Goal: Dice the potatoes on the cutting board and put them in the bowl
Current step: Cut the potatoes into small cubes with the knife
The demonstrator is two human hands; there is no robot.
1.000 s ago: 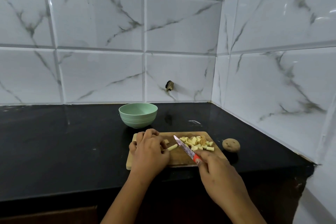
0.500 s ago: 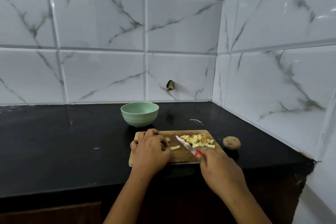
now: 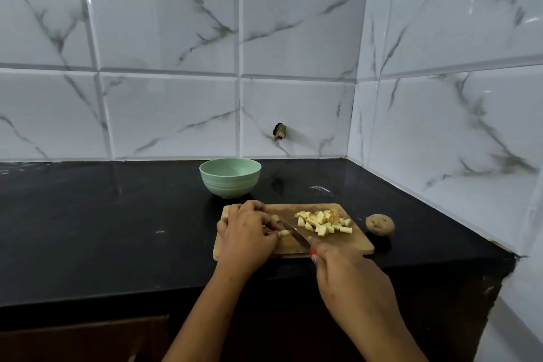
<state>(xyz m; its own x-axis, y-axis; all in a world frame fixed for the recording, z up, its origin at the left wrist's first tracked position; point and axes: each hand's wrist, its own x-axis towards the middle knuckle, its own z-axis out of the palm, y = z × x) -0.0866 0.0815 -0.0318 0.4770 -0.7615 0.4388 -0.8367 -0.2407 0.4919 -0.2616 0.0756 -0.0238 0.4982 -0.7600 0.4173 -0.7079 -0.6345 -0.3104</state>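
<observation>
A wooden cutting board [image 3: 349,244] lies on the black counter with a pile of diced potato [image 3: 321,222] on its right half. My left hand [image 3: 249,232] curls over potato strips [image 3: 283,233] at the board's left, holding them down. My right hand [image 3: 349,276] grips a red-handled knife [image 3: 293,233]; its blade slants across the strips right beside my left fingers. A pale green bowl [image 3: 230,177] stands just behind the board and looks empty. A whole unpeeled potato [image 3: 379,224] sits on the counter right of the board.
The black counter [image 3: 102,229] stretches wide to the left. Tiled walls close the back and right sides, meeting in a corner behind the board. A small dark stub [image 3: 279,132] sticks out of the back wall. The counter's front edge runs just below the board.
The knife blade has shifted left, closer to my left fingers, onto the potato strips. My left hand stays on the strips. The view has drifted slightly.
</observation>
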